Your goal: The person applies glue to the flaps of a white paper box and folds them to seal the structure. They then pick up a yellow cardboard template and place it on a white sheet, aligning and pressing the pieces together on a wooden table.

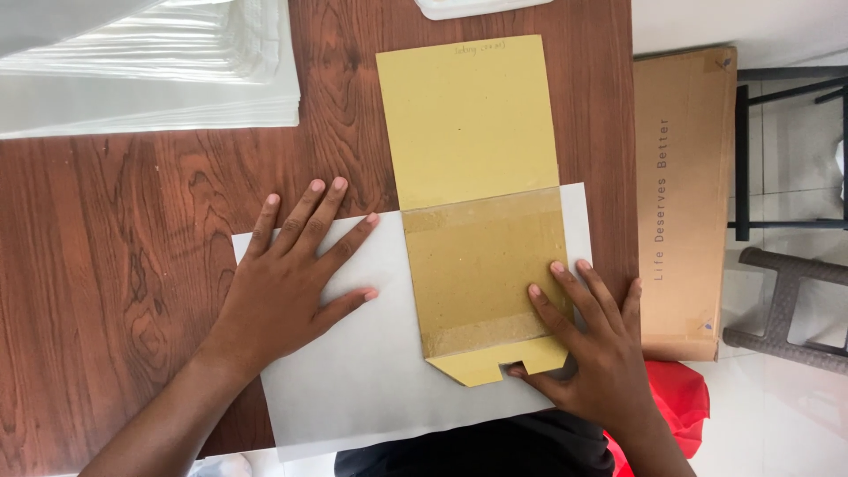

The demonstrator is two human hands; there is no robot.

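A white paper sheet (371, 371) lies on the wooden table (115, 230) near its front edge. Across the sheet's right part rests a long yellow-brown cardboard template (473, 168) with taped bands and a notched tab at its near end. My left hand (296, 278) lies flat with fingers spread on the left part of the sheet. My right hand (587, 340) presses flat on the template's near right corner, thumb at the notched tab. Neither hand grips anything.
A stack of clear plastic bags (150, 62) sits at the table's back left. A white tray edge (477, 7) shows at the top. Beside the table's right edge stand a cardboard box (685, 203), a dark chair frame (786, 150) and something red (676, 397).
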